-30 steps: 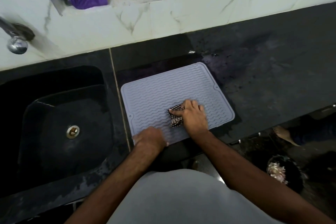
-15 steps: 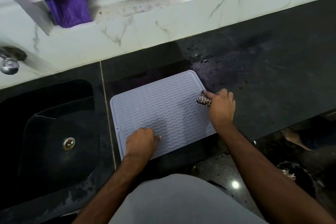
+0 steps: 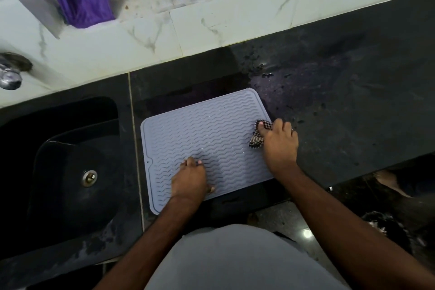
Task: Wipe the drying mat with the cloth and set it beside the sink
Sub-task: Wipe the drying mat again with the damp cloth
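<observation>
From the head view, our only 1, we see the grey drying mat [image 3: 207,139] lying flat on the dark bench [image 3: 353,106], its left edge just beside the sink [image 3: 70,172]. Our right hand [image 3: 279,142] grips the bunched checked cloth [image 3: 257,135] at the mat's right edge, fingers curled round it. Our left hand [image 3: 189,180] rests on the mat's near part, fingers bent with their tips on the ribbed surface, holding nothing we can make out; we judge it is steadying the mat. We judge the wiping is under way: the cloth sits at the right rim, and we cannot tell how much of the surface is done. The mat already lies next to the sink, so little placing seems left.
</observation>
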{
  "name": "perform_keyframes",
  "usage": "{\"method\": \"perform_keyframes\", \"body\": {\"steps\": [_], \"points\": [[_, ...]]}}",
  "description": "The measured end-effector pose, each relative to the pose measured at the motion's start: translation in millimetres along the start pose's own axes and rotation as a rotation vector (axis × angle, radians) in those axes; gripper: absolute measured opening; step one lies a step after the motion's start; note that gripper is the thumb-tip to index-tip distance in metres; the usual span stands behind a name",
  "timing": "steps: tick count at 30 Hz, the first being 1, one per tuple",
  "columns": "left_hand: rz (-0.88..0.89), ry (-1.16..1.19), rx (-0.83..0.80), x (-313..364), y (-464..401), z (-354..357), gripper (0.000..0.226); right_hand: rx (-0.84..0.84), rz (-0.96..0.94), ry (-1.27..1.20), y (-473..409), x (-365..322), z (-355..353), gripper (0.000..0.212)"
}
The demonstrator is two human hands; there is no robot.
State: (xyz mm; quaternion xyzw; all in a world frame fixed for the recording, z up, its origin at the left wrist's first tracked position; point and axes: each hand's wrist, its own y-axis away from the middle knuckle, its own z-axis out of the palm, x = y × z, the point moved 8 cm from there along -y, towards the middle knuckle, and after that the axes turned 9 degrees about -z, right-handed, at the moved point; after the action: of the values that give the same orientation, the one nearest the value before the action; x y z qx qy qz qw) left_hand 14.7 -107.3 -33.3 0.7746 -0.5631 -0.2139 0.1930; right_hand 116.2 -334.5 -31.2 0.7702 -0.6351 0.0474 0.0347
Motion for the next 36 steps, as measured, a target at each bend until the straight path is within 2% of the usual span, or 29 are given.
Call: {"method": "perform_keyframes", "body": {"steps": [2, 5, 7, 9, 11, 14, 15, 17, 20, 23, 25, 27, 29, 32, 36], "points": [[0.001, -0.020, -0.002, 1.9, -1.7, 0.0, 0.087, -0.028, 0.015, -0.037, -4.3, 5.8, 4.7, 0.038], [0.002, -0.050, -0.023, 6.6, -3.8, -1.6, 0.085, -0.091, 0.193, -0.161, -29.4, 16.9, 1.6, 0.042], [0.009, -0.047, -0.032, 7.6, -3.7, -1.4, 0.084, -0.101, 0.123, -0.109, -27.0, 3.7, -0.3, 0.032], [0.017, -0.039, -0.019, 6.2, -3.9, -2.0, 0.082, -0.053, -0.002, -0.059, -4.6, -3.0, 0.6, 0.031], [0.035, -0.037, 0.000, 4.8, -3.5, -2.8, 0.080, -0.046, 0.041, -0.139, 9.2, 10.7, 1.5, 0.034], [0.056, -0.033, 0.001, 4.9, -0.4, -3.2, 0.080, -0.096, 0.242, -0.239, -9.1, 18.4, 0.3, 0.033], [0.058, -0.027, -0.003, 4.9, -0.2, -2.7, 0.081, -0.108, 0.246, -0.220, -14.1, 9.6, -3.8, 0.031], [0.061, -0.017, -0.006, 3.4, -1.3, -1.7, 0.084, -0.068, 0.123, -0.175, -16.1, -17.6, -10.4, 0.030], [0.076, -0.011, 0.006, 0.7, -2.6, -1.3, 0.087, -0.086, -0.085, -0.165, 2.4, -35.0, -4.6, 0.045], [0.087, -0.031, 0.005, -1.1, -1.4, 1.0, 0.090, -0.044, -0.086, -0.057, -0.7, -13.2, -7.8, 0.076], [0.096, -0.043, 0.014, -0.3, -0.6, 0.2, 0.091, -0.056, -0.015, -0.003, -7.7, 6.0, -5.4, 0.080], [0.110, -0.050, 0.018, -0.9, -0.9, 0.4, 0.091, -0.075, 0.088, -0.015, -12.1, 20.0, -3.3, 0.075], [0.121, -0.046, 0.023, -1.4, -1.3, 1.2, 0.091, -0.077, 0.147, -0.051, -10.2, 21.4, -8.7, 0.059], [0.132, -0.061, 0.027, -1.3, -2.4, 0.8, 0.089, 0.015, 0.103, -0.176, 8.1, 2.5, -20.2, 0.034], [0.158, -0.131, 0.014, 4.9, -4.4, -3.2, 0.078, 0.051, 0.019, -0.242, 45.4, -20.7, -2.5, 0.042]]}}
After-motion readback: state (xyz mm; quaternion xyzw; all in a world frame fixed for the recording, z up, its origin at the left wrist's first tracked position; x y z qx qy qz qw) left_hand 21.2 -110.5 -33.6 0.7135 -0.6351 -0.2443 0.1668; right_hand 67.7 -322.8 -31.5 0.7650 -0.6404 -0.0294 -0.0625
